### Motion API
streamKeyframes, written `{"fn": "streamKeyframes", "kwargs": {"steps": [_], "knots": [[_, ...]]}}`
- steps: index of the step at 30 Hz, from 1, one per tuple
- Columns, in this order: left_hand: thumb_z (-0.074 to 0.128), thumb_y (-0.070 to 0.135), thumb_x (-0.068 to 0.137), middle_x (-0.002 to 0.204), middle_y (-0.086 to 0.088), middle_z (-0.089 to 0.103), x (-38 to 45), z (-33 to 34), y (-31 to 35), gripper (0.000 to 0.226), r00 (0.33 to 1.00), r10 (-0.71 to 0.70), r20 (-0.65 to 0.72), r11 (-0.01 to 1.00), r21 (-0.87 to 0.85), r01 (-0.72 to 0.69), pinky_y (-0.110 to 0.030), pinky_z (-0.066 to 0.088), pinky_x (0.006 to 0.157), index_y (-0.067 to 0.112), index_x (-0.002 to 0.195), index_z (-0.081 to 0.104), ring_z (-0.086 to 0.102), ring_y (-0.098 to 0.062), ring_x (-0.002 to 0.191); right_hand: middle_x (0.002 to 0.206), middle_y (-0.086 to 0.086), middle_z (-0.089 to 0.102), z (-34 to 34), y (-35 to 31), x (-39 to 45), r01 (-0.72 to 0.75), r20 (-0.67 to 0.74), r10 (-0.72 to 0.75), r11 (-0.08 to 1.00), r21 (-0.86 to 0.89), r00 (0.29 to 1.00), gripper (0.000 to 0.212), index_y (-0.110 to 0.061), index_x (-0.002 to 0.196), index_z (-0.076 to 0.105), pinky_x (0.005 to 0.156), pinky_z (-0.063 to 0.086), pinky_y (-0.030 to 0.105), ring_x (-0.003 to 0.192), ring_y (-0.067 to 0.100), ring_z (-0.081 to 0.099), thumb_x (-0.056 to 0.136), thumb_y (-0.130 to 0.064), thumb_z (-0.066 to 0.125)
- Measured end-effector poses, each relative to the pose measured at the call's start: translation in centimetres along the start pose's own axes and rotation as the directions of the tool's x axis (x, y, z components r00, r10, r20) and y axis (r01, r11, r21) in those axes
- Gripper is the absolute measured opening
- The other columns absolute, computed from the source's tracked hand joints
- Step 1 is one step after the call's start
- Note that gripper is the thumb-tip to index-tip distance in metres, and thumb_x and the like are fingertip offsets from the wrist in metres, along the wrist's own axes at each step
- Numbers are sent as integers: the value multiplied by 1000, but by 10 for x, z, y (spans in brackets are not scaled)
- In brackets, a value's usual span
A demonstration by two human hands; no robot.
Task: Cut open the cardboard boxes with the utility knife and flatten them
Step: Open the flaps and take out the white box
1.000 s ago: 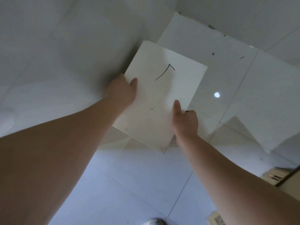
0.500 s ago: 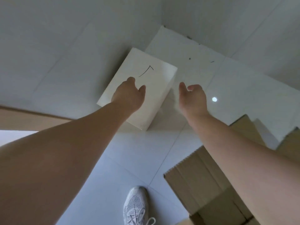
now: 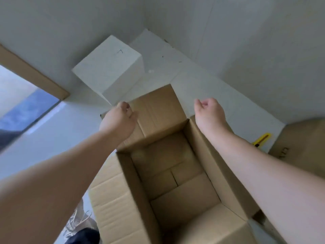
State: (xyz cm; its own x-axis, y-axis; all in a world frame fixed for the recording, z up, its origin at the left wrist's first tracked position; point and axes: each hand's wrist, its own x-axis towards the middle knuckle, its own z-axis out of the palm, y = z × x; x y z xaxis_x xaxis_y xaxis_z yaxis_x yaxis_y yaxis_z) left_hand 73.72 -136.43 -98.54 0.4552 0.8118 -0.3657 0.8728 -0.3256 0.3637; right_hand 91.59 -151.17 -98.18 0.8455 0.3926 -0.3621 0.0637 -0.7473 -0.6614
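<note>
- Below me on the floor (image 3: 52,138), near side: an open brown box (image 3: 175,173), flaps spread, inside bare, bottom flaps closed along a seam.
- Change since a second ago: I had a white sheet held up in both hands. It now leans at the far wall as the white board (image 3: 109,67), and both hands have let go of it.
- Left hand (image 3: 121,120): fingers loosely curled, holding nothing, hovering over the far flap (image 3: 154,106) of the brown box; contact with it I cannot tell.
- Right hand (image 3: 209,113): fingers loosely curled, empty, above the right flap's far end.
- Reading: the white piece looks done and set aside; the brown box is next. Its top is already open, so my guess is the bottom seam needs cutting before it folds flat.
- Knife (image 3: 261,140): yellow, lying on the floor to the right, between the brown box and a second brown box (image 3: 304,147) at the right edge. Neither hand has it; I would have to reach across the right flap.
- Around: shoe (image 3: 79,222) at the near left, just beside the box's left flap; brown frame (image 3: 31,74) of a doorway or window at far left.
- In the way: the spread flaps crowd the floor near my foot, and the right forearm hides part of the right wall.
</note>
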Motion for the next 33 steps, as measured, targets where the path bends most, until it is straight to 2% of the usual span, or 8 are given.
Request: {"fn": "streamKeyframes", "kwargs": {"steps": [11,17,20,23,25,27,29,33], "knots": [[46,42,96,131,-8,54,-130,95,-73,51,978,-208,27,977,-40,209,-39,46,89,15,138,41,53,-28,116,107,6,60,12,114,-56,107,79,-94,978,-181,992,38,-9,119,52,67,40,28,85,22,55,97,-39,43],[59,45,86,138,-8,38,-140,163,-121,63,962,-264,-65,964,-56,261,-53,39,103,14,135,36,38,-29,129,123,8,57,43,167,-35,179,57,-170,912,-368,984,44,-11,129,47,72,41,31,93,26,55,97,-41,44],[64,42,83,150,-9,23,-140,191,-134,79,952,-300,-65,950,-112,292,-56,32,108,12,143,23,22,-29,140,142,11,45,55,189,-20,219,63,-218,833,-509,974,59,-8,142,35,92,45,40,123,33,48,96,-43,45],[59,16,86,159,-13,7,-133,206,-134,90,929,-369,0,906,-222,360,-49,24,115,11,152,-1,13,-33,145,150,14,33,64,203,-7,178,40,-188,814,-553,981,70,-6,148,23,105,39,46,134,36,37,94,-43,48],[52,5,81,153,-17,23,-129,212,-133,86,918,-395,-11,878,-298,375,-45,38,107,11,152,5,29,-35,138,147,15,38,66,206,-2,185,48,-193,803,-566,980,66,-5,147,23,101,41,43,131,36,40,96,-38,48],[49,3,78,123,-17,51,-128,217,-136,67,911,-410,-41,861,-348,372,-37,52,75,8,141,28,54,-33,109,139,16,47,63,208,-2,227,80,-228,740,-633,970,54,-5,142,31,93,44,38,125,36,47,97,-32,47],[50,7,80,96,-12,55,-140,212,-140,50,898,-439,-7,838,-365,407,-29,46,57,4,129,39,57,-26,82,132,15,53,54,205,-8,260,136,-236,647,-717,962,49,-5,136,37,88,45,36,119,36,52,97,-34,47],[49,8,85,75,-8,53,-189,212,-137,23,870,-473,140,806,-330,492,-26,44,48,-1,105,55,56,-21,65,127,12,58,46,201,-33,315,238,-216,476,-821,947,43,-5,125,51,89,46,32,117,31,55,96,-38,49]]}}
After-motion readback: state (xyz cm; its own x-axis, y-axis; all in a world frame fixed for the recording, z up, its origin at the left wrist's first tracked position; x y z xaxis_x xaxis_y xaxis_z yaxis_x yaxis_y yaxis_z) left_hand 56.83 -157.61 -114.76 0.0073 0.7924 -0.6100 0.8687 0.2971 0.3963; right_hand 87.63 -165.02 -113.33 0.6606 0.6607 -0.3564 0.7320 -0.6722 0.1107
